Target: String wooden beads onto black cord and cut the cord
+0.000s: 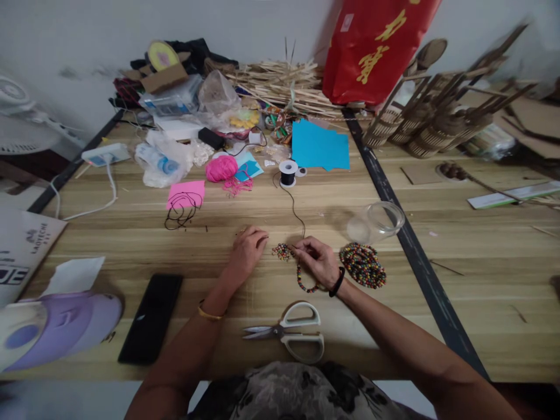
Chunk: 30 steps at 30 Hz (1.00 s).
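Black cord [293, 204], one length, running from spool [287, 176] to right hand [318, 259], fingertips pinched on it beside loose multicoloured beads [282, 252] on the tabletop [350, 326]; short beaded strand [301, 282] just below. Left hand [248, 248], fingers curled, left of beads; grasp cannot be told.

Table, head view: both hands at a small pile of loose beads [281, 251].
Right hand [318, 259] pinches at the pile's right edge; black cord [293, 201] runs into it from the spool [287, 175], and a short bead strand [306, 287] curves on the table below it. Left hand [247, 252] is just left of the pile, fingertips together; anything between them too small to tell. Long bead strand [363, 266] lies coiled right of right wrist, jar [371, 224] just beyond. Scissors [276, 331] nearer the body, blades pointing left; phone [151, 319] farther left.
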{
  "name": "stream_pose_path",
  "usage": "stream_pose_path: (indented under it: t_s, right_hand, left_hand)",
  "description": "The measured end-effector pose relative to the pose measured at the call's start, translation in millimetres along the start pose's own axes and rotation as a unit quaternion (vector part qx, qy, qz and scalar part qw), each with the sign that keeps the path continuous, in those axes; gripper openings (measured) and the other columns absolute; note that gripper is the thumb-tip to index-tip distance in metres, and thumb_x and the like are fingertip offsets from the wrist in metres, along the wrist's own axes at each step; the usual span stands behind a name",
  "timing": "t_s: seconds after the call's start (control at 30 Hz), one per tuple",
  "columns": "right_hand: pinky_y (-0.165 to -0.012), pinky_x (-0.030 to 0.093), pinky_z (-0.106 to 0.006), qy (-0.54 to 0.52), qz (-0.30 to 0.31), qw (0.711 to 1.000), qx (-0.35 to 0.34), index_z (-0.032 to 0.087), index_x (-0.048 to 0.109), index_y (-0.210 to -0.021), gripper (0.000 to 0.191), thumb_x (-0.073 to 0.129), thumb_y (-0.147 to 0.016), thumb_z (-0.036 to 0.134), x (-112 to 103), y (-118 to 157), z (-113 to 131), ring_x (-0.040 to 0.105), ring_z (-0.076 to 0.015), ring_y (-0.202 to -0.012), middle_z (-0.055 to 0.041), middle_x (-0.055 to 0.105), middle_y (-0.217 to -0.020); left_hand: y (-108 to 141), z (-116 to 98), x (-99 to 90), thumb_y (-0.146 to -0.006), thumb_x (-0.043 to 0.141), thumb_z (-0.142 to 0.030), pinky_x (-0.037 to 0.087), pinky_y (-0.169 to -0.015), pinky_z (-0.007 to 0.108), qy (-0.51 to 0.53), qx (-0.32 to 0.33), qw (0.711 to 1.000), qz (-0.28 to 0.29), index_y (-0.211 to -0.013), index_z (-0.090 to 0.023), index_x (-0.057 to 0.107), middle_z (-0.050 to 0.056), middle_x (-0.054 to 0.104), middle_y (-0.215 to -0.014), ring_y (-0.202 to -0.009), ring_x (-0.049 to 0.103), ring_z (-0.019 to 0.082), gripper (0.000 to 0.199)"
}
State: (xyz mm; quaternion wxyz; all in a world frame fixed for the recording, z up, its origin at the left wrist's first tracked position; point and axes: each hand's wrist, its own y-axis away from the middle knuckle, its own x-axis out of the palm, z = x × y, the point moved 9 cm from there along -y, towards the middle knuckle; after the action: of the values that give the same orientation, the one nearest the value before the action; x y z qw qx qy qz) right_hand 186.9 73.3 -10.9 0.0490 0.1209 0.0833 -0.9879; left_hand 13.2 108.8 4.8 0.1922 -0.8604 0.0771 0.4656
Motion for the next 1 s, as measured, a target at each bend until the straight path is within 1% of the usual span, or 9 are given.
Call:
stream_pose_path:
  t_s: [0.1, 0.23, 0.3, 0.37, 0.43, 0.53, 0.63, 0.77, 1.0]
  right_hand:
    - [-0.056, 0.042, -0.023, -0.003, -0.003, 1.000, 0.002, 0.016, 0.062, -0.082, 0.020, 0.060, -0.083, 0.037, 0, 0, 0, 0.051, -0.0116, -0.060, -0.0012, 0.059, -0.070]
    - [-0.056, 0.042, -0.022, -0.012, 0.009, 1.000, 0.008, 0.016, 0.062, -0.082, 0.021, 0.061, -0.082, 0.037, 2, 0, -2, 0.050, -0.0113, -0.060, -0.0006, 0.059, -0.069]
    - [-0.055, 0.042, -0.023, -0.012, 0.014, 1.000, 0.001, 0.016, 0.062, -0.080, 0.021, 0.061, -0.083, 0.037, 2, 0, -2, 0.050, -0.0117, -0.060, -0.0011, 0.059, -0.069]
    - [-0.056, 0.042, -0.023, -0.008, 0.015, 1.000, -0.011, 0.016, 0.063, -0.079, 0.021, 0.061, -0.083, 0.036, 2, 0, 0, 0.051, -0.0122, -0.062, -0.0017, 0.059, -0.070]
    - [-0.057, 0.042, -0.024, 0.001, 0.015, 1.000, -0.024, 0.017, 0.063, -0.079, 0.020, 0.060, -0.084, 0.036, 1, -1, 2, 0.051, -0.0126, -0.063, -0.0019, 0.059, -0.071]
    - [-0.058, 0.041, -0.024, 0.017, 0.019, 0.999, -0.039, 0.017, 0.063, -0.079, 0.021, 0.058, -0.086, 0.036, 2, -1, 5, 0.051, -0.0130, -0.063, -0.0021, 0.058, -0.072]
    - [-0.058, 0.041, -0.024, 0.025, 0.025, 0.998, -0.052, 0.017, 0.063, -0.079, 0.020, 0.057, -0.087, 0.035, 2, -1, 8, 0.051, -0.0131, -0.064, -0.0023, 0.057, -0.073]
    - [-0.058, 0.041, -0.024, 0.036, 0.027, 0.996, -0.075, 0.017, 0.063, -0.081, 0.016, 0.057, -0.087, 0.030, 3, 1, 13, 0.051, -0.0134, -0.065, -0.0021, 0.057, -0.073]
    - [-0.063, 0.044, -0.027, 0.057, 0.034, 0.993, -0.100, 0.018, 0.062, -0.082, 0.016, 0.055, -0.089, 0.031, 6, 2, 17, 0.054, -0.0153, -0.070, -0.0033, 0.059, -0.074]
  left_hand:
    - [-1, -5, 0.9, -0.084, 0.055, -0.019, 0.044, -0.083, 0.032, -0.021, 0.016, 1.000, 0.006, -0.088, -0.017, 0.068, 0.005, 0.062, -0.089, -0.086, 0.055, 0.018, 0.014]
    - [-3, -5, 1.1, -0.082, 0.056, -0.016, 0.043, -0.084, 0.032, -0.013, 0.013, 1.000, 0.006, -0.080, -0.017, 0.067, 0.005, 0.062, -0.084, -0.085, 0.055, 0.017, 0.012]
    - [-4, -5, 0.0, -0.081, 0.057, -0.014, 0.044, -0.082, 0.032, 0.022, 0.004, 1.000, -0.001, -0.077, -0.017, 0.067, 0.004, 0.063, -0.082, -0.083, 0.056, 0.017, 0.011]
    - [-3, -3, 0.3, -0.079, 0.058, -0.014, 0.046, -0.078, 0.031, 0.089, -0.017, 0.996, 0.000, -0.076, -0.016, 0.067, 0.005, 0.065, -0.080, -0.079, 0.058, 0.017, 0.009]
    - [-1, -1, 4.3, -0.078, 0.060, -0.018, 0.048, -0.071, 0.028, 0.185, -0.057, 0.981, 0.016, -0.076, -0.014, 0.067, 0.005, 0.067, -0.078, -0.073, 0.060, 0.016, 0.008]
    - [5, 2, 15.7, -0.075, 0.064, -0.024, 0.049, -0.065, 0.025, 0.327, -0.133, 0.934, 0.048, -0.078, -0.012, 0.068, 0.006, 0.070, -0.075, -0.069, 0.063, 0.015, 0.013]
    - [10, 0, 25.4, -0.070, 0.069, -0.025, 0.051, -0.066, 0.024, 0.401, -0.165, 0.899, 0.069, -0.077, -0.011, 0.069, 0.006, 0.071, -0.074, -0.068, 0.064, 0.014, 0.016]
    - [13, -4, 33.7, -0.066, 0.073, -0.026, 0.052, -0.068, 0.025, 0.433, -0.168, 0.881, 0.086, -0.075, -0.011, 0.069, 0.006, 0.072, -0.074, -0.068, 0.065, 0.014, 0.018]
    - [15, -10, 37.6, -0.066, 0.074, -0.029, 0.053, -0.069, 0.026, 0.451, -0.159, 0.872, 0.099, -0.076, -0.011, 0.068, 0.007, 0.072, -0.075, -0.069, 0.066, 0.015, 0.021]
